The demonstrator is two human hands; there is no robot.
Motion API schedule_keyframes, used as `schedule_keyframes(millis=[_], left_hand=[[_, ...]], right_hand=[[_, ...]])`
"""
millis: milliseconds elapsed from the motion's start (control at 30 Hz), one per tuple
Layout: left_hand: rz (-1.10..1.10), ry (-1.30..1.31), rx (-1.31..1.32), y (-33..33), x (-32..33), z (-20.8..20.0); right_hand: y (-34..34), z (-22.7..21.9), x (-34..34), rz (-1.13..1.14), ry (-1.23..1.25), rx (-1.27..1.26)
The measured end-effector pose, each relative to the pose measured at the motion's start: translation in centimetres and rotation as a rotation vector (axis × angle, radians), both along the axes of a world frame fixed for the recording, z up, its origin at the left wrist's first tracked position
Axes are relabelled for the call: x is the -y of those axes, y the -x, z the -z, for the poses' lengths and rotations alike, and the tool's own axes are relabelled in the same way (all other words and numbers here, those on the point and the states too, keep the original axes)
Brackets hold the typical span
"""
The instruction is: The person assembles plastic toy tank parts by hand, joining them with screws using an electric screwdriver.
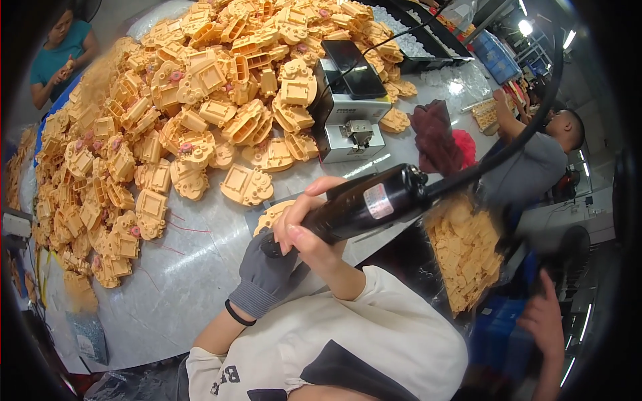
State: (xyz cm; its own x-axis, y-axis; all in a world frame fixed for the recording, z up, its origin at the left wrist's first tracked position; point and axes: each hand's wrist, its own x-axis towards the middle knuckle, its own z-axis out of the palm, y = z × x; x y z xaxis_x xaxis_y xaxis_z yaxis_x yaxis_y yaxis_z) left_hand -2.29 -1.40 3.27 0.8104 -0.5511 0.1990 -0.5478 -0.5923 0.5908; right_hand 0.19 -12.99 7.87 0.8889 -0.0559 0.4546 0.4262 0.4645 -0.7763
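Note:
My right hand, bare, is wrapped round a black corded electric screwdriver. The tool tilts down to the left, and its cord leaves the upper end toward the upper right. Under its lower end is my left hand, in a grey glove. A light-orange moulded plastic housing shows just beyond the glove, and my left hand appears closed on it. The glove's fingertips and the screwdriver's tip are mostly hidden by the tool and my right hand.
A large heap of similar plastic housings covers the table's far left. A metal box-shaped device with a dark phone on top stands ahead. Dark red cloth lies right of it. Another bag of housings sits right. Other people work nearby.

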Motion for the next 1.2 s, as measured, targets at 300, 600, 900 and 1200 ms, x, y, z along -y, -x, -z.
schedule_keyframes(millis=[300,600,900,1200], left_hand=[[-0.109,0.252,-0.215,-0.4,0.8,0.2],[-0.072,0.05,-0.067,-0.8,0.8,-0.5],[-0.074,-0.03,-0.057,-0.3,0.4,-1.0],[-0.115,0.053,-0.088,-0.7,0.5,-1.1]], right_hand=[[0.4,-0.5,-0.3,-0.12,-0.224,-0.128],[0.1,-0.4,-0.2,-0.061,-0.088,-0.002],[-0.1,0.3,-0.1,-0.018,0.002,-0.002],[-0.1,0.4,0.2,0.071,0.234,0.093]])
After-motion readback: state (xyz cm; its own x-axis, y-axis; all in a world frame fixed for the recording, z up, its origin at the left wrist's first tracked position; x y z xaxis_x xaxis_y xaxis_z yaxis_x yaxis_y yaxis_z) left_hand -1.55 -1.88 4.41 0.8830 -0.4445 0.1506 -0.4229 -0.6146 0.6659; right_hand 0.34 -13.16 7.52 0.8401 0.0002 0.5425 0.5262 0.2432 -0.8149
